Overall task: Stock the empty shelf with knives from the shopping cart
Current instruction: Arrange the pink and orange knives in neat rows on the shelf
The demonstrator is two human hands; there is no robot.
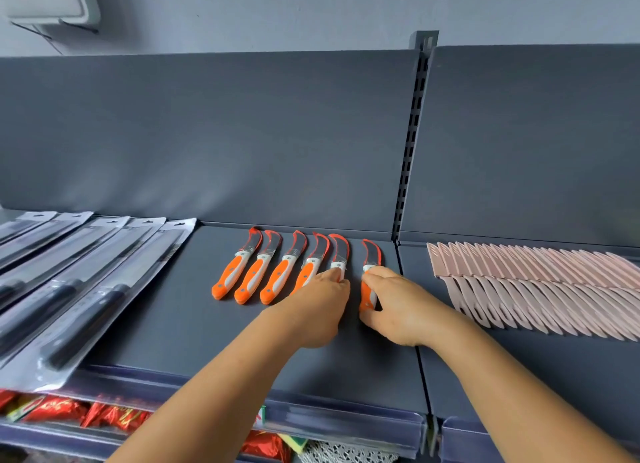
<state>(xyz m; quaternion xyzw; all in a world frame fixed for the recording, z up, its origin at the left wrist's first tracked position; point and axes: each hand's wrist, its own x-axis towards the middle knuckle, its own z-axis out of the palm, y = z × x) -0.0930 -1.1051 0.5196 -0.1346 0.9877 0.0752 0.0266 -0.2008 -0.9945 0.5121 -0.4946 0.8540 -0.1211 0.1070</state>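
Six orange-handled knives lie in a row on the dark grey shelf [180, 324], curved blades pointing to the back edge, handles toward the front edge. The four leftmost orange knives [258, 270] lie free, close together and slanted alike.

The left hand [317, 310] rests on the fifth knife [339, 254]; its fingers [334, 274] are curled down over the white collar and handle, so only the blade and collar show. Whether they close round the handle or merely press on it cannot be told.

The right hand [398, 306] holds the sixth knife [371, 265], thumb and fingers wrapped narrowly round the orange handle. This knife lies close to the shelf's right edge, where a seam and a slotted upright [410, 143] divide it from the next bay. A gap wider than the others separates the fifth and sixth knives.

Bare shelf runs between the handle ends and the front edge, and from the leftmost knife to the packaged black knives [86, 289], which lie slanted over the left part, their lower ends reaching the front edge. Past the seam, a fanned row of pink knives [536, 282] fills the neighbouring shelf's back part, with open room toward its front edge.
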